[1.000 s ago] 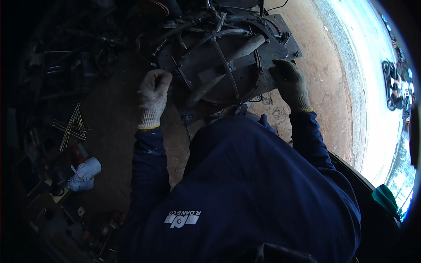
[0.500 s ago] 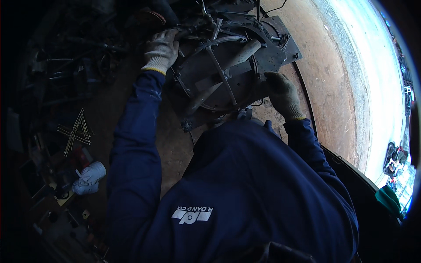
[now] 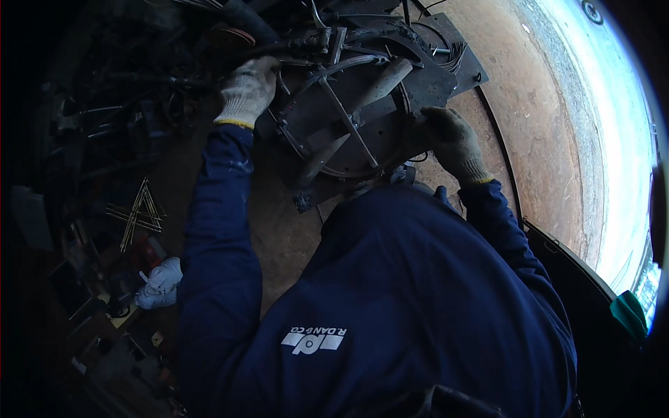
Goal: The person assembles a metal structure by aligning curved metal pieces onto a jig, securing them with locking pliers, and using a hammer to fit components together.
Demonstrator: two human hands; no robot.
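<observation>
My left hand [image 3: 249, 87] has gone farther out, from low beside the plate [image 3: 317, 111] to its far left; my right hand [image 3: 453, 137] sits at the plate's right side much as it did, and the whole view has swung a little.

The plate lies straight ahead of me, between my hands, with a curved ring [image 3: 343, 172], a thin strip [image 3: 341, 106] and a grey bar [image 3: 385, 86] on it. Wires [image 3: 456, 57] sit at its far right.

My left fingers bend inward by a dark arm [image 3: 300, 46] beyond the plate; whether they close on it I cannot tell. My right fingers curl at the plate's edge, the tips hidden, so I can't tell there either.

I judge this step to be handling or steadying the plate by its two sides. A next move would call for a sure hold left and right, keeping my sleeves clear of the jutting metal.
</observation>
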